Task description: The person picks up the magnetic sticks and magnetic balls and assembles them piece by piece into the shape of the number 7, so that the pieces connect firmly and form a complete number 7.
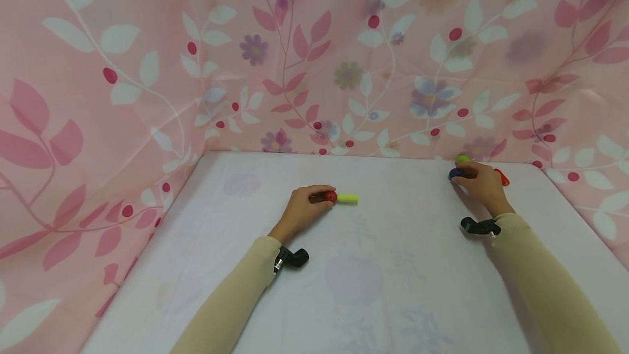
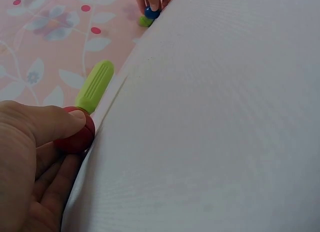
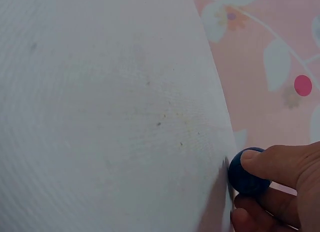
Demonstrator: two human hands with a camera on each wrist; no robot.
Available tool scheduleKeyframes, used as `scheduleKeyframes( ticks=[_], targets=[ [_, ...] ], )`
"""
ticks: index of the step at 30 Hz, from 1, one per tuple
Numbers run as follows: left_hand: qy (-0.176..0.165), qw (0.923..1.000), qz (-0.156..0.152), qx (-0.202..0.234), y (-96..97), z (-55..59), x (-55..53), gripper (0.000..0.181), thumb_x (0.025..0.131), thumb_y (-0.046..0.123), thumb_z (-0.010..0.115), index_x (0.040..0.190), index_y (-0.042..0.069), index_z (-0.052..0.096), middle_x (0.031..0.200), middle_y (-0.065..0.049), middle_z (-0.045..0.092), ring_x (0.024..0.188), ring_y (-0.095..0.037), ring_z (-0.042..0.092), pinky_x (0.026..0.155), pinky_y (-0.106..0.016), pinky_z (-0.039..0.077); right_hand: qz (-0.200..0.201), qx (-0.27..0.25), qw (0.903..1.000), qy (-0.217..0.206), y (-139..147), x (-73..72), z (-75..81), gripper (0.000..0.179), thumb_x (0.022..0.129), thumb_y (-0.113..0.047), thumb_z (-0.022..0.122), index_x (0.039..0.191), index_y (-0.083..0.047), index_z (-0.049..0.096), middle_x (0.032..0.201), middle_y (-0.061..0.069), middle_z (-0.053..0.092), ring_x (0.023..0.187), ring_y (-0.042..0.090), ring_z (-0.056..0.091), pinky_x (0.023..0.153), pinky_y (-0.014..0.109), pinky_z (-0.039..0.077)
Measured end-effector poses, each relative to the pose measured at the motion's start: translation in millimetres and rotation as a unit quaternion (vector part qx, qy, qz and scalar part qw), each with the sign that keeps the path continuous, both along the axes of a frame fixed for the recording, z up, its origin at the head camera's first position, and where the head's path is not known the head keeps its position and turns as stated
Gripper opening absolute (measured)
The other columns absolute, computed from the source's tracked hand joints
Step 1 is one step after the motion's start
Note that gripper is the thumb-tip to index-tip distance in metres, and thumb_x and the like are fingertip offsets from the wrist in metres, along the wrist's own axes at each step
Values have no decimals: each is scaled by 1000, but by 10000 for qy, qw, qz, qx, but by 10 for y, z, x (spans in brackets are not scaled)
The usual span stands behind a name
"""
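My left hand (image 1: 306, 206) grips a small maraca-like toy by its round red head (image 2: 75, 137), thumb on top and fingers underneath. Its ribbed lime-green handle (image 2: 95, 87) sticks out to the right, low over the white table. At the back right, my right hand (image 1: 482, 184) pinches a blue ball (image 3: 246, 177) between thumb and fingers, close to the tabletop. Just behind the blue ball shows a lime-green round piece (image 1: 463, 159). A red piece (image 1: 502, 177) peeks out at the right side of that hand, which partly hides it.
A white cloth covers the table (image 1: 408, 261), and its far edge runs just behind the right hand. Pink floral curtains (image 1: 314, 59) hang behind and to the left. Each wrist carries a black camera (image 1: 480, 226).
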State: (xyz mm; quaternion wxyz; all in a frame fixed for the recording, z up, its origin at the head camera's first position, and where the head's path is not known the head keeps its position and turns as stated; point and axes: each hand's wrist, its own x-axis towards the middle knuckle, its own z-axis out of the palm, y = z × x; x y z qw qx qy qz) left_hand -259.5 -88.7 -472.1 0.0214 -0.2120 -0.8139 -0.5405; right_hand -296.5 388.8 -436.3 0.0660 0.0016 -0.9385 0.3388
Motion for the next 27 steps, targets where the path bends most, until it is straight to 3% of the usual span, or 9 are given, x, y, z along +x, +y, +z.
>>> scheduleKeyframes(
  ticks=[16,27],
  targets=[
    [66,9999,-46,-62,-8,4,-19,37,93,7,80,130,13,74,123,-2,72,108,-15,69,98,-33,54,-68,-8,9998,-199,-12,12,33,55,103,-26,69,142,9,55,132,36,58,122,50,53,100,61,46],
    [37,10000,-12,-78,-3,-2,-19,37,93,7,80,129,12,74,123,-3,72,108,-14,69,97,-32,54,-18,68,9999,-142,10,20,15,56,101,-28,71,141,9,57,130,35,61,121,48,56,90,43,51]
  ],
)
